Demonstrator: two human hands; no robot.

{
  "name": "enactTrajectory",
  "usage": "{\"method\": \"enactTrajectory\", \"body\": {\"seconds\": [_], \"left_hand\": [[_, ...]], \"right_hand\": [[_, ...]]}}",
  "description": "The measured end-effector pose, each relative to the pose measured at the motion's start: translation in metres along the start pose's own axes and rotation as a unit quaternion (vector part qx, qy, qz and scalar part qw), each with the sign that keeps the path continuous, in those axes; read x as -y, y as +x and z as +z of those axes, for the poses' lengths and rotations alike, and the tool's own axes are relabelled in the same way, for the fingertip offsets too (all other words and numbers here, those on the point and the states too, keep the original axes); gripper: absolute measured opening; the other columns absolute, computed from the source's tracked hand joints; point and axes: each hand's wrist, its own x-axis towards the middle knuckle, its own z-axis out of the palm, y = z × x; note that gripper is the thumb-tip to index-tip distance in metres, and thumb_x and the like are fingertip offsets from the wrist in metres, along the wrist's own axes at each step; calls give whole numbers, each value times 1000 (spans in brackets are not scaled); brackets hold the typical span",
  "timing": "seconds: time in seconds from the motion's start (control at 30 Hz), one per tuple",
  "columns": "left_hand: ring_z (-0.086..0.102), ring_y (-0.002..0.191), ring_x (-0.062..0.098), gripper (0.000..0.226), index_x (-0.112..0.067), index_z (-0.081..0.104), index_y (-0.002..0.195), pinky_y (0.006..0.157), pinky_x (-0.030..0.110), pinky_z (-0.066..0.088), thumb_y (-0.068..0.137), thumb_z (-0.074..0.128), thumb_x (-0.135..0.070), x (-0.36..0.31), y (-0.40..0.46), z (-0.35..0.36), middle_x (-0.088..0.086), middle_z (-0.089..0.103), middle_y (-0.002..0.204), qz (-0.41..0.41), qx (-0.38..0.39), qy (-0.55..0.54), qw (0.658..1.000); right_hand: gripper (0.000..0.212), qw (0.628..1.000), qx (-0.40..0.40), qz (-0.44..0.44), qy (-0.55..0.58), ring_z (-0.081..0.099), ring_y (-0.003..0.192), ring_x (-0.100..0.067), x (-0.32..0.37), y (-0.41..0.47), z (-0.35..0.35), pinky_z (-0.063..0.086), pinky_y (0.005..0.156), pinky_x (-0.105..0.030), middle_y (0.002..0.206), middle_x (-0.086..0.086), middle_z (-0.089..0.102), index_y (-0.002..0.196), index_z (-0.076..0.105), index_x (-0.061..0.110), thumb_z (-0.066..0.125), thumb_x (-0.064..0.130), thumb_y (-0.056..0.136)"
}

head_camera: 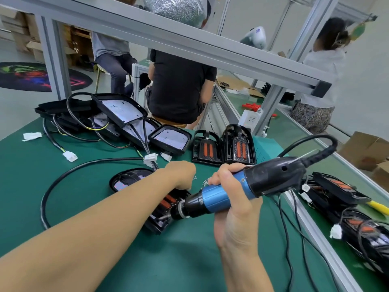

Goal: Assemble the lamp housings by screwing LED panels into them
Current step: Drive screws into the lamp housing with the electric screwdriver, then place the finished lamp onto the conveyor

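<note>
A black lamp housing with orange strips (166, 209) lies on the green mat (189, 260) in front of me. My right hand (231, 192) grips a blue and black electric screwdriver (242, 190), its tip down at the housing's near corner. My left hand (181, 173) reaches across the housing toward a small pile of loose screws (205, 182); its fingers point down and are partly hidden, so I cannot tell if they pinch a screw. An LED lamp unit (128, 180) with a black cable lies just left of my forearm.
Several finished lamps with cables and white connectors (122, 114) pile up at the back left. Two empty housings (225, 147) stand at the back middle. More housings (336, 192) lie on the right beyond an aluminium rail. People sit and stand behind the bench frame.
</note>
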Motion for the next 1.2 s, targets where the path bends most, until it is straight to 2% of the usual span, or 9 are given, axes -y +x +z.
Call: {"method": "enactTrajectory", "body": {"seconds": [0.17, 0.27, 0.37, 0.43, 0.57, 0.7, 0.97, 1.07, 1.2], "left_hand": [[38, 65, 30, 31, -13, 42, 59, 60, 29, 33, 87, 56, -19, 6, -6, 0, 11, 44, 61, 11, -2, -19, 1000], [47, 77, 23, 13, -20, 59, 78, 71, 30, 38, 89, 52, -18, 15, -18, -6, 1, 55, 81, 40, -32, -47, 998], [54, 102, 20, 20, -22, 69, 99, 90, 33, 38, 92, 51, -23, 28, -39, -15, -4, 64, 109, 49, -126, -72, 988], [51, 102, 17, 18, -24, 69, 100, 95, 36, 37, 93, 53, -26, 41, -57, -18, -7, 61, 112, 43, -197, -98, 975], [54, 98, 19, 9, -18, 72, 89, 90, 38, 40, 88, 63, -18, 71, -98, -12, -7, 65, 101, 22, -316, -167, 934], [56, 98, 28, 6, -14, 74, 86, 88, 46, 43, 84, 69, -11, 100, -133, 12, -2, 68, 98, -20, -358, -168, 918], [48, 114, 34, 20, -14, 70, 102, 95, 51, 32, 82, 71, -16, 126, -149, 49, 6, 64, 114, -188, -346, -127, 910], [46, 119, 34, 25, -13, 69, 107, 99, 50, 27, 84, 70, -22, 129, -149, 61, 7, 62, 119, -221, -342, -105, 907], [45, 123, 31, 29, -13, 68, 111, 101, 47, 24, 85, 68, -27, 132, -149, 75, 8, 61, 123, -246, -320, -77, 911]], "right_hand": [[22, 998, -20, -50, 11, 55, 64, -14, 3, 4, -5, 48, 67, -29, 83, 0, 62, 77, 68, 30, 64, 8, 74], [16, 993, -66, -90, 34, 56, 61, -11, 17, 14, -15, 50, 65, -25, 86, 0, 62, 85, 63, 21, 64, 7, 76], [16, 983, -126, -131, 2, 54, 59, -11, 37, 32, -30, 49, 63, -24, 77, 5, 59, 88, 57, 17, 65, 4, 82], [19, 976, -162, -139, -51, 55, 58, -12, 50, 44, -46, 49, 61, -25, 69, 8, 58, 87, 56, 18, 65, 1, 87], [22, 963, -206, -101, -142, 58, 56, -10, 65, 62, -84, 49, 59, -27, 61, 10, 58, 91, 54, 19, 70, 5, 86], [29, 933, -208, -18, -294, 58, 57, -15, 66, 83, -123, 48, 65, -36, 66, 2, 59, 97, 52, 14, 77, 14, 83], [39, 784, -95, 173, -588, 62, 51, -17, 41, 106, -156, 51, 56, -30, 76, -7, 63, 94, 54, 9, 80, 34, 79], [54, 710, -58, 215, -668, 63, 66, -25, 23, 111, -156, 52, 68, -37, 82, -10, 62, 105, 53, 2, 75, 45, 81], [73, 600, -1, 240, -763, 50, 88, -26, 5, 115, -154, 38, 72, -29, 101, -10, 51, 127, 42, -6, 60, 54, 90]]}}
